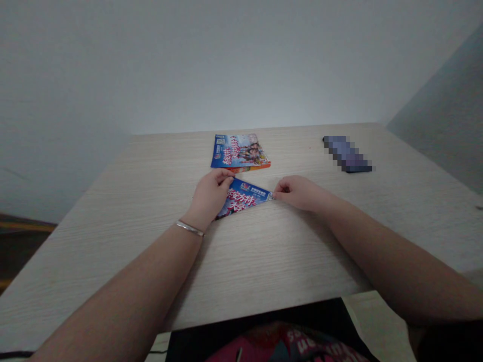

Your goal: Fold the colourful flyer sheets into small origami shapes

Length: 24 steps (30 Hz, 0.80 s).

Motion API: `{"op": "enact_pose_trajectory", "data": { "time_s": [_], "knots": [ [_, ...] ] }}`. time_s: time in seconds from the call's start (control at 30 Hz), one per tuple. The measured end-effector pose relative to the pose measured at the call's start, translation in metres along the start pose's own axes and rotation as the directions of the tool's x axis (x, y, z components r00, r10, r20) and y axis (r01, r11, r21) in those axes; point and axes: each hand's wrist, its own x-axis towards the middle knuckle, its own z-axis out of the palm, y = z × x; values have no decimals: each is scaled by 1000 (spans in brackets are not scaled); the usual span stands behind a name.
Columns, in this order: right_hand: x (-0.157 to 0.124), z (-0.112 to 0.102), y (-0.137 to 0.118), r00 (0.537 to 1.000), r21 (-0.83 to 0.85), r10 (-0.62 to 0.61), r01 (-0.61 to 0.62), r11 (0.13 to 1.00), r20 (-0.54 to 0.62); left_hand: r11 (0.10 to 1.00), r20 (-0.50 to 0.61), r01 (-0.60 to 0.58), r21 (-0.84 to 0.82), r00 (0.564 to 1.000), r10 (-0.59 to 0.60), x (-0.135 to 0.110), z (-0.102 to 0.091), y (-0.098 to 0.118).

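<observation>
A blue printed leaflet (245,196), folded into a triangle, lies at the middle of the table between my hands. My left hand (213,193), with a silver bangle on its wrist, pinches the leaflet's upper left corner and covers its left side. At the pointed right end, my right hand (296,192) grips the tip between thumb and fingers. White and red lettering faces up on the paper. Just beyond my left hand rests a stack of similar flat leaflets (241,151), with an orange edge showing beneath the top one.
The pale wood-grain table (151,171) meets a white wall (241,65) at its far edge. A dark phone (349,155), its screen pixelated, lies at the far right. Dark cloth with a colourful print (287,344) shows below the near edge.
</observation>
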Motion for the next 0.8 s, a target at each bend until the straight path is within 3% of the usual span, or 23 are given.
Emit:
{"op": "enact_pose_trajectory", "data": {
  "time_s": [0.33, 0.5, 0.57, 0.67, 0.8],
  "knots": [
    [-2, -6, -4, 998, -177, -31, 39, 983, 47, 988, 96, -5, 156, 995, -10, -2, 2, -1],
    [-3, 0, -2, 999, -126, -40, 38, 991, -7, 990, 90, 19, 142, 995, -32, 0, 1, 1],
    [-2, 6, -1, 988, -65, -103, 96, 993, -118, 991, 97, 22, 130, 995, -35, 1, 1, 1],
    [-2, 15, -6, 919, -108, -316, 299, 948, -235, 997, 91, 15, 75, 996, -22, 2, 3, 2],
    [-3, 18, -17, 893, -275, -443, 407, 871, -80, 1000, 101, 12, -4, 995, -11, 1, 5, 5]
  ]
}}
